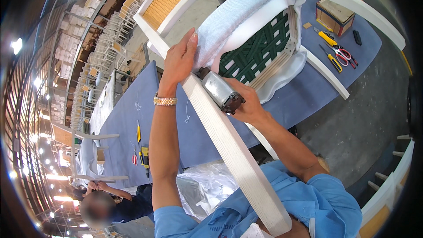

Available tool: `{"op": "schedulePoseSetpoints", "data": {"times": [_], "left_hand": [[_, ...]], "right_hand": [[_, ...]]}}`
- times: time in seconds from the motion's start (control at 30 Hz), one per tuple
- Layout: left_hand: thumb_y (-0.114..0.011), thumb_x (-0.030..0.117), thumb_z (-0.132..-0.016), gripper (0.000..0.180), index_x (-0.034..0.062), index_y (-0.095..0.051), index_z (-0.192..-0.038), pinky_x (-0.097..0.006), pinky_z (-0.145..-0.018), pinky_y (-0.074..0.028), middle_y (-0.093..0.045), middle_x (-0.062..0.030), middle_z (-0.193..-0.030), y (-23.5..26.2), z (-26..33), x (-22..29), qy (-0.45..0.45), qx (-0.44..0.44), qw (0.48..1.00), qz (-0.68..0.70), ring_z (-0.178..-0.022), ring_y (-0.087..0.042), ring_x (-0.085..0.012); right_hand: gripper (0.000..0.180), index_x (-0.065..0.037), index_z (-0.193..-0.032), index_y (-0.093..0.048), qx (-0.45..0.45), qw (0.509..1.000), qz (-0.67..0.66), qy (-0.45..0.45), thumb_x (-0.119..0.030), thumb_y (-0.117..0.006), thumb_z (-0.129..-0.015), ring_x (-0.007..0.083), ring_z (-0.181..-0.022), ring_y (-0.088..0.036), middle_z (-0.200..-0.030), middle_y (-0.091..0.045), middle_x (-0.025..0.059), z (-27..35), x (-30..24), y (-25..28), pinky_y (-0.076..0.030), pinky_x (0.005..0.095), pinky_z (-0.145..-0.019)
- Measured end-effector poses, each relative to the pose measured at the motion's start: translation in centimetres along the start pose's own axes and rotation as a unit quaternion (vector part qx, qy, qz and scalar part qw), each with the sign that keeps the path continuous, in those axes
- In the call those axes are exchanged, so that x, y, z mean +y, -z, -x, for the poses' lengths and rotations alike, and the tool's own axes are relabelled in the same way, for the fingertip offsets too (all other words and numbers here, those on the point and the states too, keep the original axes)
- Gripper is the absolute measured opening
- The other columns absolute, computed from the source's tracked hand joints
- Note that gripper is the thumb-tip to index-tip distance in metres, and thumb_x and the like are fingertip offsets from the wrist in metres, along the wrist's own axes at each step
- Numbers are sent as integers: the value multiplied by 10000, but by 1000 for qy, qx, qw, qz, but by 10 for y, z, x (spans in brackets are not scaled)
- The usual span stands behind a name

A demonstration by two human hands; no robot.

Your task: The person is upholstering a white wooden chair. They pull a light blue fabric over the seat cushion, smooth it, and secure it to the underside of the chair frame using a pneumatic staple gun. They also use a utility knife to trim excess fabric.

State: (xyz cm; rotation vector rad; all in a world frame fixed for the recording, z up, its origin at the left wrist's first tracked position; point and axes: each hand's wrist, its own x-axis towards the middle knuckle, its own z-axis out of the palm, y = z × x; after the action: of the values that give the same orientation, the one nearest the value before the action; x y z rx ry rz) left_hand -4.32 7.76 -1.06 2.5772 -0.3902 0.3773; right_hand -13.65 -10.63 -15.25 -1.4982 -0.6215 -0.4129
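Observation:
A white wooden chair frame (229, 145) lies upturned across a blue-covered table (123, 119). Its seat has light blue fabric (238, 17) wrapped over white foam, and green crossed webbing (255, 48) shows on the underside. My left hand (180, 57) presses the blue fabric down at the seat's edge; a gold bracelet sits on that wrist. My right hand (246, 101) grips a silver pneumatic staple gun (220, 90) whose nose points at the seat edge, close to the left hand.
Pliers, red-handled scissors and a yellow-handled cutter (337, 53) lie at the table's far right, next to a small wooden box (335, 15). More hand tools (141, 150) lie at the left. Clear plastic wrap (207, 189) bunches below. Another person (110, 202) works at lower left.

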Motion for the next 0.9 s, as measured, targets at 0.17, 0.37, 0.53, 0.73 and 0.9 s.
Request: {"op": "schedulePoseSetpoints", "data": {"times": [0.17,0.37,0.53,0.73,0.9], "left_hand": [[-454,483,-1067,595,57,-528,-1475,-411,-991,-494,-709,-244,-1182,5,4,5,7,22,1000,4,-1154,-671,-377],[-661,288,-989,611,-7,-476,-1491,-407,-1048,-475,-620,-215,-1400,7,69,89,-80,45,994,64,-1231,-651,-330],[-388,640,-1005,735,20,-766,-1119,-387,-871,-547,-732,-23,-766,19,157,160,-269,-115,950,109,-749,-709,-170],[-402,598,-993,689,37,-802,-993,-349,-681,-531,-645,27,-566,-5,164,161,-241,72,946,205,-537,-634,-170],[-477,474,-946,553,36,-803,-1037,-317,-638,-510,-617,35,-547,-12,169,157,-247,112,937,219,-513,-589,-182]], "right_hand": [[725,-51,-1362,-557,-22,1000,-10,-9,13,-706,-656,404,-1051,-661,-1173,-649,184,-7,-8,6,-556,430,-842],[693,-48,-1361,-559,-50,989,95,-99,-12,-697,-682,388,-1086,-643,-1207,-611,159,32,11,41,-546,443,-880],[627,-61,-1396,-537,-136,905,283,-286,-151,-738,-809,410,-1136,-630,-1284,-590,159,80,65,97,-537,490,-934],[627,-43,-1367,-527,-102,872,375,-297,-249,-749,-818,451,-1221,-583,-1436,-491,236,140,180,133,-505,521,-1002],[509,-34,-1283,-673,-275,875,303,-259,-277,-758,-845,406,-1270,-592,-1375,-620,227,125,180,153,-478,442,-1085]]}}
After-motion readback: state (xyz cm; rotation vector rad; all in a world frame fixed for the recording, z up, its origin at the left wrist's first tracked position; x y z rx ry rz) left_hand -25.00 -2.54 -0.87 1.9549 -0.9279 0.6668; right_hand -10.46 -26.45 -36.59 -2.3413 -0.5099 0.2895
